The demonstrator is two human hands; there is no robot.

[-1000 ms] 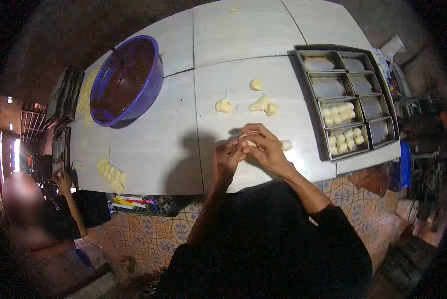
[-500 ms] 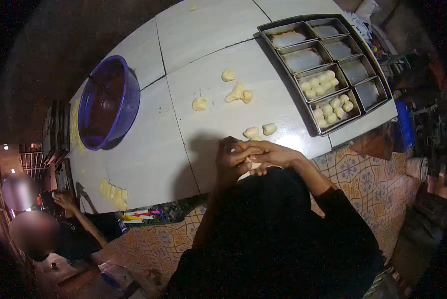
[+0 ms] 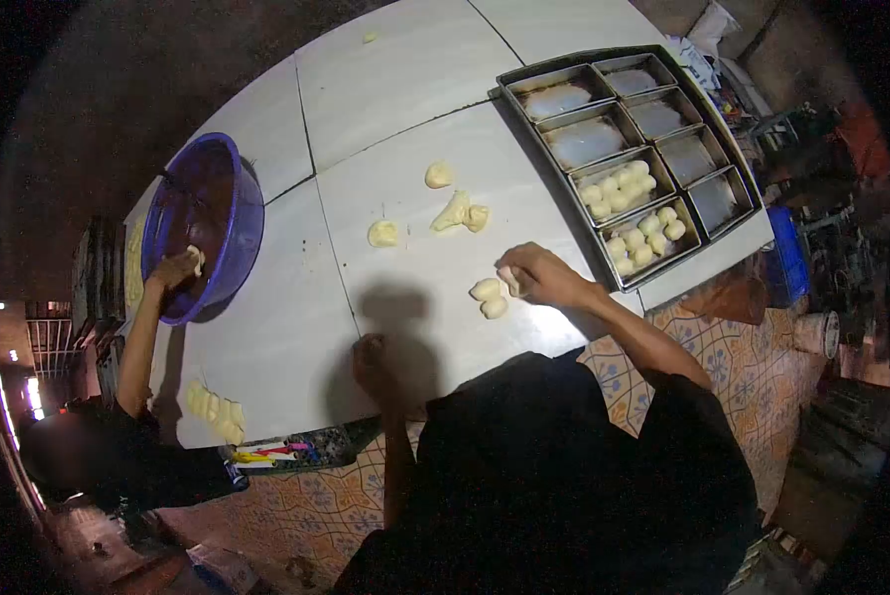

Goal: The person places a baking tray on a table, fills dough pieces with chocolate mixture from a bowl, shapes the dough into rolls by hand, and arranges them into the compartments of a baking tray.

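Observation:
My right hand (image 3: 544, 278) is closed on a small dough ball (image 3: 512, 282) at the table surface. Two more dough balls (image 3: 489, 297) lie just left of it. My left hand (image 3: 377, 367) is drawn back near the table's front edge, dark in shadow; its fingers look curled, but whether they hold anything is hidden. Farther back lie a round dough lump (image 3: 438, 175), a squarish lump (image 3: 382, 233) and a twisted piece of dough (image 3: 459, 212). A black-rimmed tray of metal compartments (image 3: 586, 142) stands at the right, with dough balls in two compartments.
A purple basin (image 3: 253, 233) stands at the left of the white table (image 3: 405, 89). Another person's hand (image 3: 174, 272) holds dough inside the basin. Flattened dough pieces (image 3: 215, 412) lie at the front left corner. Colourful items sit below the front edge.
My hands have come apart: the right has moved forward to the dough balls, the left back and leftward. The other person's hand has reached into the basin. The camera view has shifted.

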